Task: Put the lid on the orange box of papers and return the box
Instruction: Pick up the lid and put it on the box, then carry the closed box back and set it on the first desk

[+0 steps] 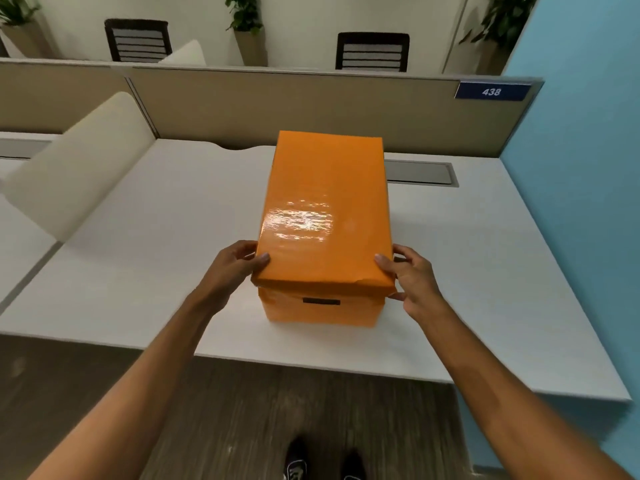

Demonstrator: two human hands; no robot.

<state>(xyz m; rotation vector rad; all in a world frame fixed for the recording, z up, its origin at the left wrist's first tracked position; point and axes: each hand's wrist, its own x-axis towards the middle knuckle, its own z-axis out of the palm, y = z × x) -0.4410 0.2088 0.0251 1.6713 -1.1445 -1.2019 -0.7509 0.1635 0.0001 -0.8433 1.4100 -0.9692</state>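
Both hands, the left hand (232,268) and right hand (412,278), pinch the lid (323,209) only at its 2 near corners, so lifting could leave the orange box (320,311) behind on the desk (156,254).

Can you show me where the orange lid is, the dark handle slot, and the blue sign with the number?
Glossy orange cardboard lid (325,202), head view, middle of top.
Dark rectangular handle slot (321,301), head view, its centre.
Blue number sign (491,92), head view, on the digits.

1. The box (320,308) stands at the centre of the desk (145,258), the lid (325,209) on it.
2. Left hand (230,268) at the lid's 8 o'clock corner, right hand (414,282) at 4 o'clock.
3. Partition (277,105) behind at 12 o'clock; number plate (491,91) at 2 o'clock.
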